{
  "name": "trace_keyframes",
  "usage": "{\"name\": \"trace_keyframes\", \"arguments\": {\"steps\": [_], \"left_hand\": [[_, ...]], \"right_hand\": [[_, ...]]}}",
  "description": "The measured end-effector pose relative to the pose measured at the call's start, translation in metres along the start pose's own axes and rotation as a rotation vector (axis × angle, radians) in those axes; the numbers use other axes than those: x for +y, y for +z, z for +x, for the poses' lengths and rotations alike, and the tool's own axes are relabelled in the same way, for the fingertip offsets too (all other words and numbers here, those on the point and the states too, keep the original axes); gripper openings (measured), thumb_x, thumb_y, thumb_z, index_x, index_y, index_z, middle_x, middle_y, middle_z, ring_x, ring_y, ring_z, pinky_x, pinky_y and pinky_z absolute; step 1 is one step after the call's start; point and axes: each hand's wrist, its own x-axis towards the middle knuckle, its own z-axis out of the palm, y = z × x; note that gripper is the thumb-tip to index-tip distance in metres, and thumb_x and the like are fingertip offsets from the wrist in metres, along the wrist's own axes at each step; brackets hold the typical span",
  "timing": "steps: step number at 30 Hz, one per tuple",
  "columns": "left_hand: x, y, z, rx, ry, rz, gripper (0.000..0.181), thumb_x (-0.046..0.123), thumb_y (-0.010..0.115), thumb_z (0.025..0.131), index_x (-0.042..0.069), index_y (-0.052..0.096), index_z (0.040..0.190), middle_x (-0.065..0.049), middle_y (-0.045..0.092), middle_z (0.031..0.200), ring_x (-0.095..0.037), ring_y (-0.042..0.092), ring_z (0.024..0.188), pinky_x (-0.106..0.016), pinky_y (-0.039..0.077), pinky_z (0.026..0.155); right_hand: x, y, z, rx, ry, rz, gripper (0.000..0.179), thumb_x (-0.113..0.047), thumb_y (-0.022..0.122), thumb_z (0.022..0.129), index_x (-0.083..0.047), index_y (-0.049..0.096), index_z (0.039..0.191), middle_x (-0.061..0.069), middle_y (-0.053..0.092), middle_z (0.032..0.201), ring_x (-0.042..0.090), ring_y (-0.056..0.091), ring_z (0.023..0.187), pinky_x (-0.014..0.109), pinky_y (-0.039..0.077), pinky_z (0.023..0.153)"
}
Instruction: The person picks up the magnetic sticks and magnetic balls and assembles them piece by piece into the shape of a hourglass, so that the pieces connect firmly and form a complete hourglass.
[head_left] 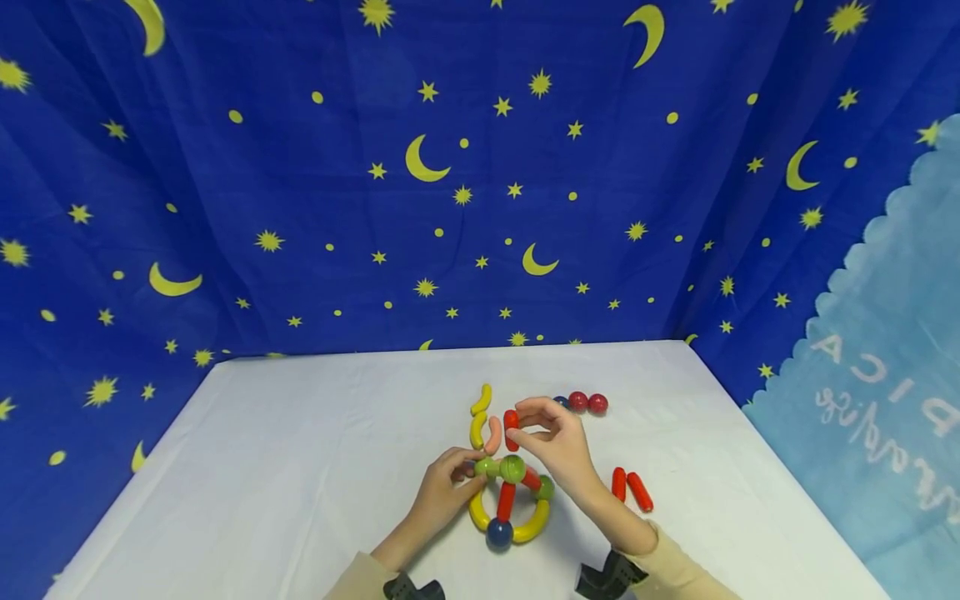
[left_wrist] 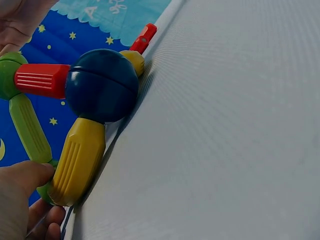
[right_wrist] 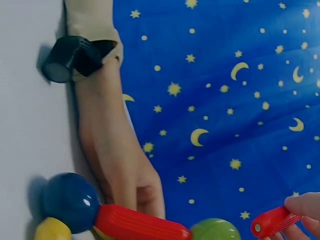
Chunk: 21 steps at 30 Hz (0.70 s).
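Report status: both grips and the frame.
Left grip pinching green ball on frame. Right grip pinching red rod, unattached. Pink rod, yellow rods loose just beyond frame.

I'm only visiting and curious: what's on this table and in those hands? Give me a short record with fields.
Left hand: holds a green ball at the structure's left side
Right hand: pinches a red stick, apart from the structure
Structure: joined balls and sticks, blue ball nearest the person
Loose, beyond it: two yellow curved pieces, one pink curved piece
Loose, right: two red sticks
Loose, far right: two dark red balls
Surface: white table
Backdrop: blue cloth, yellow moons and stars
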Motion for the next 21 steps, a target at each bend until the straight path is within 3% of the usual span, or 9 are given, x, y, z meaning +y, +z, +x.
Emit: {"name": "trace_keyframes", "arguments": {"steps": [6, 13, 21], "left_hand": [[-0.001, 0.000, 0.000, 0.007, 0.009, -0.002, 0.028, 0.019, 0.071, 0.084, 0.013, 0.067, 0.112, -0.002, 0.066, 0.105, -0.009, 0.061, 0.084, -0.019, 0.049, 0.073], [0.000, 0.000, -0.001, 0.038, 0.064, -0.023, 0.028, 0.015, 0.071, 0.083, 0.010, 0.067, 0.110, -0.005, 0.067, 0.102, -0.010, 0.062, 0.081, -0.020, 0.049, 0.071], [0.001, 0.000, 0.000, 0.023, 0.023, -0.041, 0.028, 0.015, 0.072, 0.083, 0.011, 0.068, 0.110, -0.003, 0.067, 0.103, -0.007, 0.061, 0.082, -0.019, 0.049, 0.072]], "right_hand": [[0.005, 0.007, -0.005, -0.079, -0.018, -0.002, 0.029, -0.003, 0.072, 0.081, 0.003, 0.061, 0.108, 0.025, 0.066, 0.101, 0.008, 0.065, 0.087, 0.022, 0.056, 0.072], [0.010, 0.012, -0.007, -0.112, -0.027, -0.056, 0.030, -0.006, 0.074, 0.080, 0.003, 0.063, 0.107, 0.020, 0.068, 0.099, 0.002, 0.064, 0.086, 0.022, 0.056, 0.074], [0.014, 0.012, -0.007, -0.112, -0.080, -0.067, 0.027, -0.007, 0.072, 0.082, 0.001, 0.063, 0.106, 0.020, 0.068, 0.097, 0.007, 0.065, 0.086, 0.027, 0.057, 0.074]]}}
